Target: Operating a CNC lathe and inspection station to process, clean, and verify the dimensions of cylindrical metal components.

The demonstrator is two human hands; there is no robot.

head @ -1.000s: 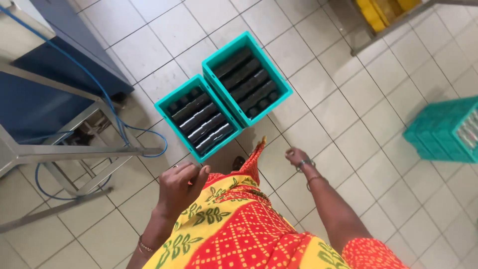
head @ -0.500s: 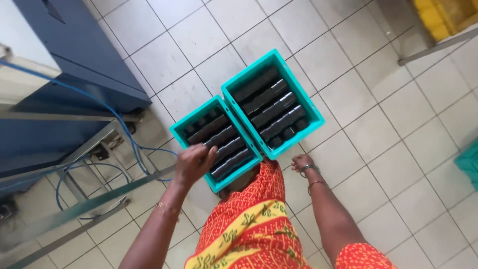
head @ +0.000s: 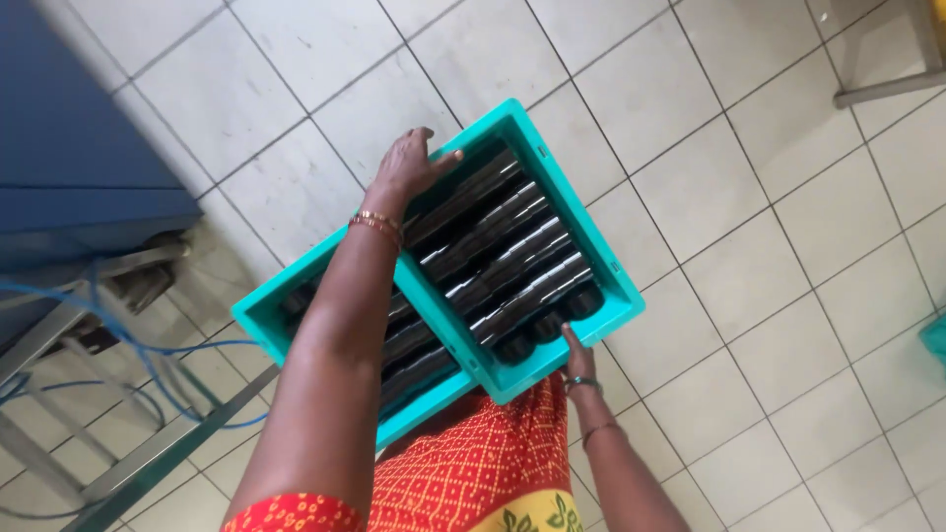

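We take the near crate (head: pixel 552 187) as our mark: tubes (head: pixel 507 261) lie side by side in it, a second crate (head: pixel 258 317) touches its left side, both on the floor (head: pixel 749 246). A cabinet (head: pixel 79 167) stands further left, with cables (head: pixel 148 360) before it.

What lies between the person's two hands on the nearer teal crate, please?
In the head view, rows of shiny black tubes fill the teal crate between the left hand at its far corner and the right hand at its near edge.

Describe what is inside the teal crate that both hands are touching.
The teal crate holds rows of glossy black cylinders lying side by side. The crate's floor beneath them is covered; the left hand hides one corner.
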